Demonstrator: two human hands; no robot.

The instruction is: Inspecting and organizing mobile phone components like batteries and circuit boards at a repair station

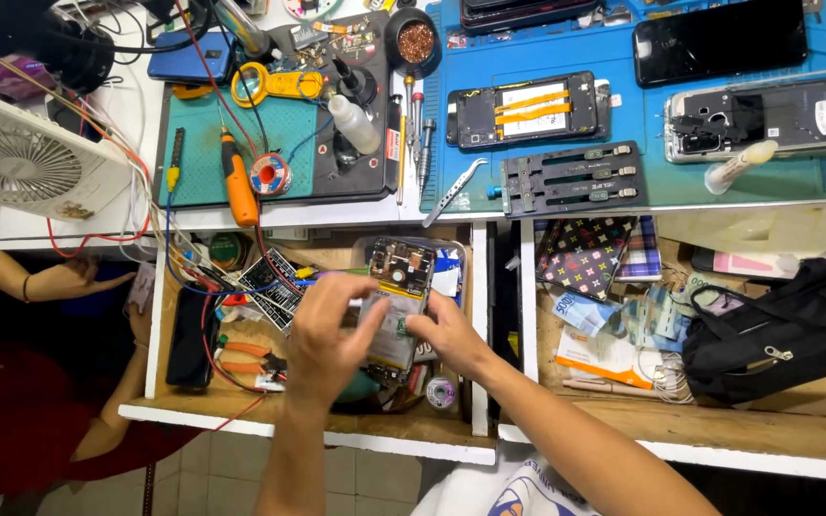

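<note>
Item: opened phone (399,306), back cover removed, circuit board and battery exposed. Held over an open drawer (241,401) below the worktop (642,182).

Left hand (327,334): fingers curled against the phone's left edge, thumb on its face.
Right hand (451,334): fingers pinching the lower right edge.

Progress, as judged: disassembly is well under way; the internals remain seated, with board and battery not yet lifted out.

Above the fingers: tweezers (453,191), an orange-handled tool (237,182), a second opened phone (528,107) on a blue mat (547,53).
Left of the fingers: another person's hand (78,279).
</note>
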